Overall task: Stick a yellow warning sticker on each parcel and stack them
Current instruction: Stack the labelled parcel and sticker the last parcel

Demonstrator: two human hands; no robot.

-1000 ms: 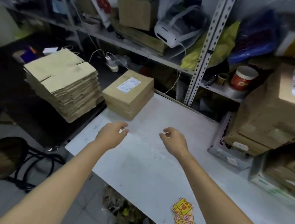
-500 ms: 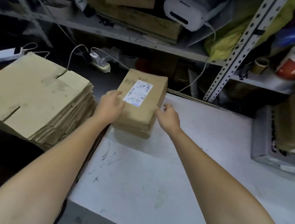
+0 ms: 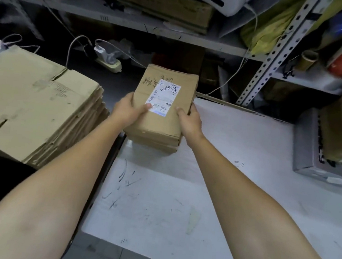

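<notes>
A brown cardboard parcel (image 3: 182, 92) with a white shipping label and handwriting lies on top of another parcel (image 3: 153, 145) at the far left corner of the white table (image 3: 213, 176). My left hand (image 3: 128, 110) grips the top parcel's left side, thumb on the label's corner. My right hand (image 3: 188, 120) grips its right side, thumb on the top face. The top parcel is tilted, its near end raised off the one below. No yellow stickers are in view.
A tall stack of flattened cardboard boxes (image 3: 30, 102) stands to the left, beside the table. Metal shelving (image 3: 267, 61) with clutter, cables and a power strip (image 3: 107, 61) runs along the back. More boxes on a grey tray (image 3: 311, 158) sit at the right.
My hands went from hovering over the table to the parcel's two sides, and they now grip it with thumbs on top. The view moved closer and left; the stickers dropped out of view.
</notes>
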